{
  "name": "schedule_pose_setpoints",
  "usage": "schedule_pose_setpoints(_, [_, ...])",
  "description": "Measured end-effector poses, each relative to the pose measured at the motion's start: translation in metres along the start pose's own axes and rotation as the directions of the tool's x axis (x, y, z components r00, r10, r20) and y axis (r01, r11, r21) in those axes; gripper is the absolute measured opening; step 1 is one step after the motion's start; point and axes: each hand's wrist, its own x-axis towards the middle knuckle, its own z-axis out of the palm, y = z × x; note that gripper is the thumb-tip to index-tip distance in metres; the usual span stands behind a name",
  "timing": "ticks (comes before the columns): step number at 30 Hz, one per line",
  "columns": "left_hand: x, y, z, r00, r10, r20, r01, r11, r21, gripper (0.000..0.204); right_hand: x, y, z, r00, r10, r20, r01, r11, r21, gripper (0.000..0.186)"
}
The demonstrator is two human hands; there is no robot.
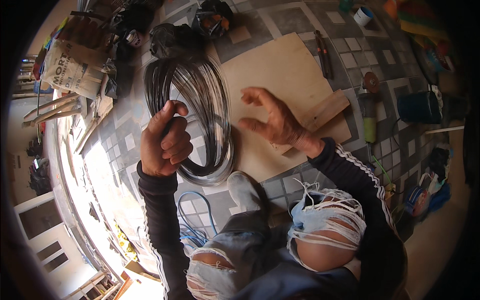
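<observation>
A large loose coil of grey wire (217,130) fills the middle of the view, lying by a light plywood sheet (270,65). My left hand (166,137) is closed round the coil's left side, thumb raised over the curled fingers. Just right of the coil, my right hand (270,117) hovers above the plywood, thumb and fingers spread, holding nothing. A short wooden plank (327,107) rests on the sheet beside that hand.
Pliers (322,52), an angle grinder (370,110) and a dark bucket (419,107) sit at right. Sacks (70,70) and black bags (210,20) lie at upper left and top. A blue hose (197,195) loops near my boot (242,190) on the tiled floor.
</observation>
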Motion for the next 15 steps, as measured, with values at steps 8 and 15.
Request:
schedule_pose_setpoints(8, [-0.021, -0.006, -0.015, 0.991, -0.064, 0.116, 0.061, 0.998, 0.032, 0.037, 0.051, 0.028, -0.066, 0.975, 0.045, -0.220, -0.022, 0.994, 0.105, 0.075])
schedule_pose_setpoints(15, [-0.016, -0.030, -0.028, 0.938, -0.208, 0.276, 0.208, 0.978, 0.031, 0.037, 0.122, 0.038, -0.078, 0.995, 0.069, -0.068, -0.056, 0.983, 0.173, 0.072])
